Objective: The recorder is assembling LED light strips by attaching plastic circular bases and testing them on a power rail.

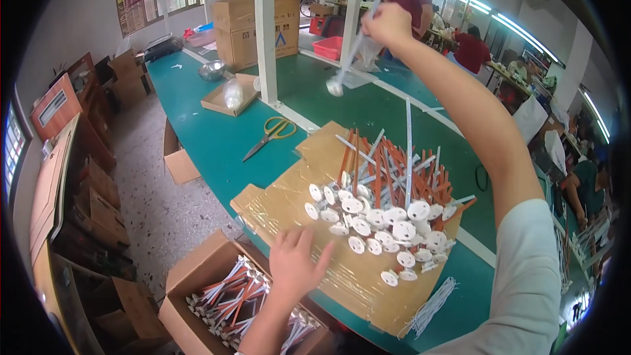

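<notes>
strip [357, 48] in raised right hand [386, 25], white end [334, 86] hanging below

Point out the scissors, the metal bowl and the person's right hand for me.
Scissors [266, 137]: head view, on the metal near the pivot.
Metal bowl [211, 75]: head view, on its outer wall.
Right hand [388, 25]: head view, on the middle of the hand.

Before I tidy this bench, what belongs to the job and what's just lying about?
Seemingly in use:
pale strip in right hand
disc-ended strips on cardboard sheet
open box of similar strips

Seemingly lying about:
yellow-handled scissors
metal bowl
red basket
</notes>
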`<act>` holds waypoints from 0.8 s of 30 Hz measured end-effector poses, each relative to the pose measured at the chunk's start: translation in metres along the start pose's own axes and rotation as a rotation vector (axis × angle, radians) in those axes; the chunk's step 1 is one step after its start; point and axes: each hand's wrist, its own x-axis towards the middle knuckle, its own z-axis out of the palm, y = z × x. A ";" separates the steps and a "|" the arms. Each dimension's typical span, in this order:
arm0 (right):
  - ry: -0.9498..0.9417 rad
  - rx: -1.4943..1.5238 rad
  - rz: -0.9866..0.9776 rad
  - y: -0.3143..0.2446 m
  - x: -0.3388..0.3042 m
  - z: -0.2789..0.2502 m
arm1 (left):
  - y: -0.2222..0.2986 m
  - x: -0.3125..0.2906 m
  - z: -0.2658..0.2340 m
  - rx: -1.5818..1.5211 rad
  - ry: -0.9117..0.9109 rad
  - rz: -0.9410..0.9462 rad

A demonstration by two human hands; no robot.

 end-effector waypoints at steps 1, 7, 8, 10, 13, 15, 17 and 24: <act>0.161 -0.057 -0.009 -0.013 0.035 0.008 | 0.002 0.001 -0.001 -0.006 -0.019 -0.013; 0.203 0.203 0.100 -0.120 0.154 0.006 | -0.004 -0.007 0.001 0.016 -0.038 0.015; 0.200 0.202 0.098 -0.124 0.152 0.001 | -0.005 -0.006 0.000 0.013 -0.038 0.012; 0.326 0.458 -0.089 -0.127 0.147 -0.012 | -0.006 -0.005 -0.002 0.005 -0.009 0.007; 0.181 0.668 0.041 -0.108 0.130 -0.030 | -0.007 -0.003 0.001 0.009 -0.045 -0.032; 0.103 0.723 -0.040 -0.071 0.122 -0.043 | -0.010 -0.006 0.001 0.006 -0.038 -0.026; -0.011 0.762 0.062 -0.039 0.116 -0.068 | -0.008 -0.003 0.005 0.011 -0.037 -0.030; -0.203 0.385 0.162 -0.014 -0.024 -0.239 | 0.000 -0.016 -0.004 0.052 -0.051 -0.041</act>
